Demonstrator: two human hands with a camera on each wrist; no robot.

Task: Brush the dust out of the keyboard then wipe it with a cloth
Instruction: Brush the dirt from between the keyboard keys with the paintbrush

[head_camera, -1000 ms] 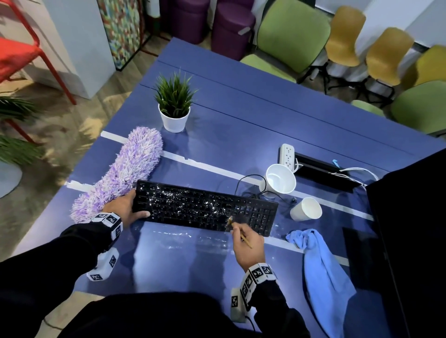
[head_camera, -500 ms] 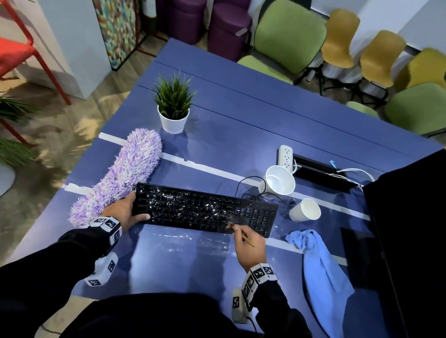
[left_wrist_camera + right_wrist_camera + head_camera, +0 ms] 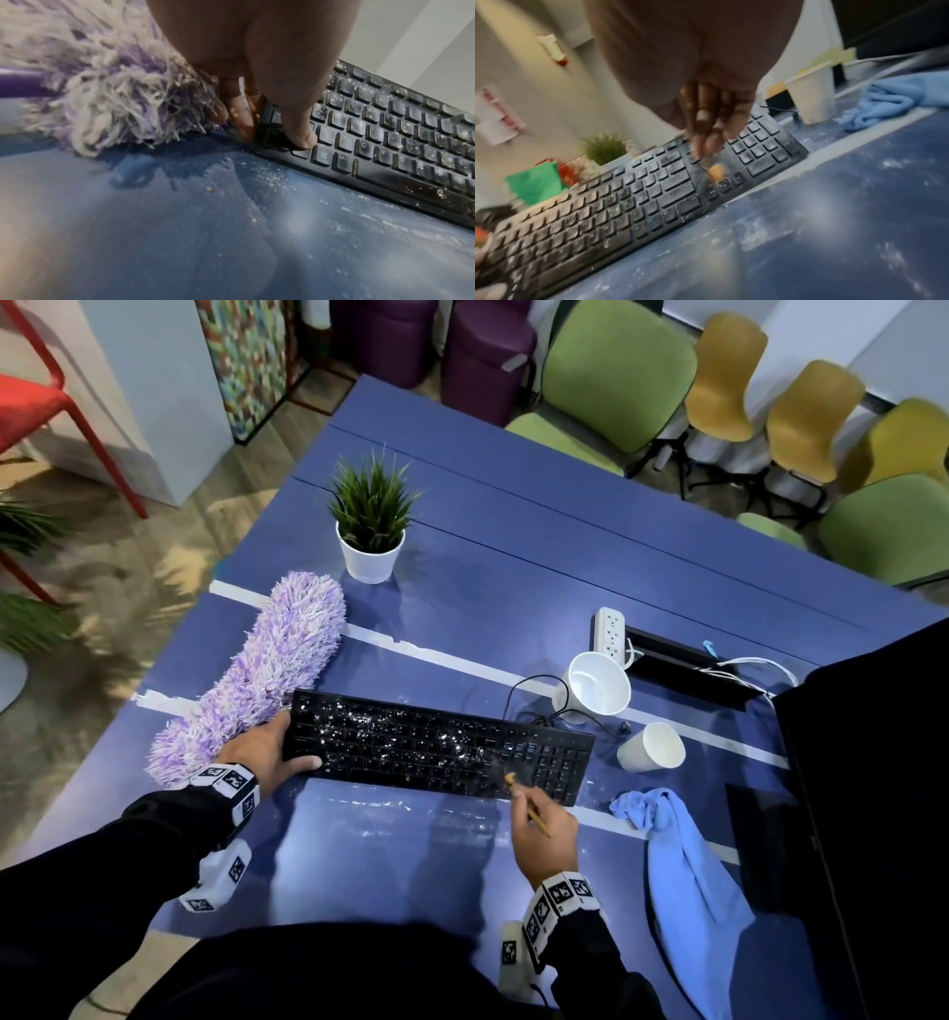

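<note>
A black keyboard [image 3: 436, 744] speckled with white dust lies across the blue table [image 3: 513, 546]. My left hand [image 3: 262, 749] grips its left end, thumb on the front corner keys [image 3: 300, 138] and fingers [image 3: 239, 119] behind the edge. My right hand [image 3: 542, 824] pinches a thin brush [image 3: 518, 793]; its orange tip [image 3: 716, 171] sits over the keys near the arrow cluster. A light blue cloth [image 3: 688, 870] lies crumpled to the right of the keyboard, untouched.
A purple fluffy duster [image 3: 257, 670] lies beside my left hand. Two white cups [image 3: 598, 680] [image 3: 652, 747], a power strip [image 3: 608, 629] and cables sit behind the keyboard's right end. A potted plant [image 3: 372, 526] stands further back. A dark monitor [image 3: 873, 788] is at right. Dust streaks the table front [image 3: 270, 178].
The brush tip has shifted slightly to the right along the keyboard's near rows. My left hand keeps the same hold on the keyboard's left end.
</note>
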